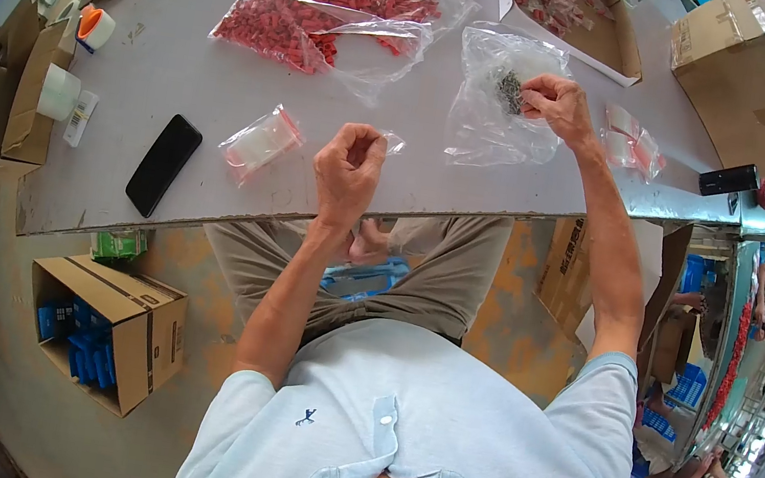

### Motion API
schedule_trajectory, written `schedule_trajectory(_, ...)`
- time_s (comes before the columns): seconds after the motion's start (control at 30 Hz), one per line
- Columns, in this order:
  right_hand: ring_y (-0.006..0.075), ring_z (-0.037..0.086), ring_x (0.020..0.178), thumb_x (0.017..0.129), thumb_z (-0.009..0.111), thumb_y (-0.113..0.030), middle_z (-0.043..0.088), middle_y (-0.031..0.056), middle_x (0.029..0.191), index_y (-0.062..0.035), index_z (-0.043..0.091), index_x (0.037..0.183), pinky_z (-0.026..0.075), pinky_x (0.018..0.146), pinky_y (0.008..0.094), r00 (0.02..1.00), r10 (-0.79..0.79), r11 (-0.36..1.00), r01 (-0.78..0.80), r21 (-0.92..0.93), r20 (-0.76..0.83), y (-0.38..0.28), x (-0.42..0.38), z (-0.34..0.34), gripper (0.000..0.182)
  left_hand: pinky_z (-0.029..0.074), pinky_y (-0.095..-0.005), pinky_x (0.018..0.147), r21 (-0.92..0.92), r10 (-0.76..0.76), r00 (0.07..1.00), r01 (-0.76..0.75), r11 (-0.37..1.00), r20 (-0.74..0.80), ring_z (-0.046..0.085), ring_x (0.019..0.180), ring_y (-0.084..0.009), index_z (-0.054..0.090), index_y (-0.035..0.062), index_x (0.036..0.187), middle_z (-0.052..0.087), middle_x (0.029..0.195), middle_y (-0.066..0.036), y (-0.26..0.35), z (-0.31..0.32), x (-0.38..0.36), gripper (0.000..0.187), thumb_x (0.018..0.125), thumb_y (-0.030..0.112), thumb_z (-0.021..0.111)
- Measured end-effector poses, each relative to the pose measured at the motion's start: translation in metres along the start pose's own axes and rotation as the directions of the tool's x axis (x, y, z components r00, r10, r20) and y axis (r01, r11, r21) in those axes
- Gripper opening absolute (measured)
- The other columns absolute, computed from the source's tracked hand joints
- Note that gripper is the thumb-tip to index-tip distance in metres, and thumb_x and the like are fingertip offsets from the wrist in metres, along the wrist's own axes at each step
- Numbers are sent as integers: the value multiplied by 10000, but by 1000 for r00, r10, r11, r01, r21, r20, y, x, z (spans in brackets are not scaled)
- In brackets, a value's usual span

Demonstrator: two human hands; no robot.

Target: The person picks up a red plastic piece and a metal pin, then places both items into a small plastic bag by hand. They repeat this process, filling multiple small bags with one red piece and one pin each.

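Note:
My left hand (347,174) is above the front part of the table, its fingers closed on a small clear plastic bag (395,144) that sticks out to the right. My right hand (561,105) reaches over an opened clear plastic bag (477,136). Inside that bag lies a pile of small dark metal pieces (506,87), too fine to name. The right fingertips are pinched together at the pile's edge; what they hold is hidden. Left of my left hand lies a bundle of small zip bags with red edges (260,144).
A large bag of red plastic pieces (338,5) lies at the back. Behind on the right stand a shallow carton (628,53) and a cardboard box (742,85). More zip bags (632,143), a black phone (164,165) and tape rolls (94,28) are on the table (151,66).

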State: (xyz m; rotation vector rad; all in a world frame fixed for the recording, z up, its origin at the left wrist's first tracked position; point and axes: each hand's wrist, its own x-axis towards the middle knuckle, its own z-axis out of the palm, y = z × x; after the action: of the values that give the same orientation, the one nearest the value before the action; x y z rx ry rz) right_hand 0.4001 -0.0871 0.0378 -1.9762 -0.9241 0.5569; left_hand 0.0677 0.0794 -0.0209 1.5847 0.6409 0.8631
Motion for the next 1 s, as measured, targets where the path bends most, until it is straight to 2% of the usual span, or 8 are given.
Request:
schedule_trajectory(0.2,86,666,697,935,767,-147,727,34,833,0,766,1029,582,627,245,998,56,995,-53,81,-29,7,1,-2,174,495,-195,589,0,13,1000,-13,1000,-14,574,682,-16,687,8,980,654,799,33,1,2,-1,39,972,37,713)
schedule_trajectory(0.27,62,597,648,941,772,-174,692,1,793,-19,769,1022,498,577,223,999,47,991,-45,127,-13,11,4,-2,175,495,-195,589,-8,22,1000,-22,1000,-18,573,680,-16,687,7,981,652,797,33,0,1,-2,38,970,33,713)
schedule_trajectory(0.47,59,570,640,956,768,-189,680,-15,784,-21,764,999,460,569,213,994,106,954,-97,283,-20,-1,0,3,174,501,-202,591,-4,18,1000,-19,1000,-25,591,680,-22,689,0,970,665,797,22,1,3,-2,42,963,31,715)
schedule_trajectory(0.6,51,563,648,961,764,-181,683,-14,783,-18,761,996,446,574,209,998,60,946,-60,317,11,-57,-28,38,167,516,-214,596,32,-36,994,39,999,-101,615,663,-38,697,-10,945,683,769,9,4,6,-2,57,943,42,722)
schedule_trajectory(0.67,47,567,664,967,760,-149,679,-19,782,-20,762,987,442,581,214,997,-60,964,71,255,-50,-86,-53,71,131,520,-218,594,19,-48,991,51,999,-122,624,658,-44,702,-13,939,691,761,3,4,6,-3,62,936,45,723)
schedule_trajectory(0.73,48,581,677,949,771,-99,678,-10,799,-13,763,979,459,591,225,994,-105,958,108,265,-26,-101,-70,106,92,521,-221,583,34,-76,991,80,996,-111,638,660,-50,715,-15,940,705,762,-7,12,6,-3,67,929,49,728)
schedule_trajectory(0.8,82,601,660,920,793,-78,675,20,815,-15,764,968,493,599,243,912,-401,913,406,48,-89,-110,-82,136,84,527,-230,578,32,-76,990,81,996,-120,648,652,-56,725,-14,938,718,761,-20,14,5,-3,68,920,52,731)
schedule_trajectory(1.0,208,697,676,876,808,-73,694,74,866,-29,769,958,569,617,324,850,-527,833,511,-213,-19,-106,-79,166,101,544,-240,588,36,-43,993,47,998,-111,664,648,-68,733,-12,935,727,751,-34,16,4,-2,73,922,60,727)
